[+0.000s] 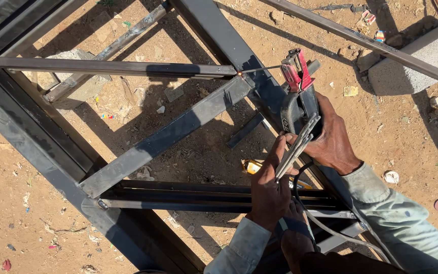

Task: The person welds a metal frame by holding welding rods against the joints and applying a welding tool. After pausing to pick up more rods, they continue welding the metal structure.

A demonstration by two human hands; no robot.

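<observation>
A red-jawed welding clamp (300, 96) is gripped by the right hand (330, 139), its rod (259, 69) touching the metal frame (163, 139), while spare rods (295, 149) are clasped in the left hand (269, 187).

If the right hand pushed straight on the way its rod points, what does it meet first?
The right hand holds a red-jawed electrode holder; its thin welding rod already seems to touch the grey steel bar joint, though depth is unclear.

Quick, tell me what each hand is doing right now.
Left hand: closed around a bundle of welding rods.
Right hand: closed around the electrode holder, its rod tip touching the steel frame.
</observation>
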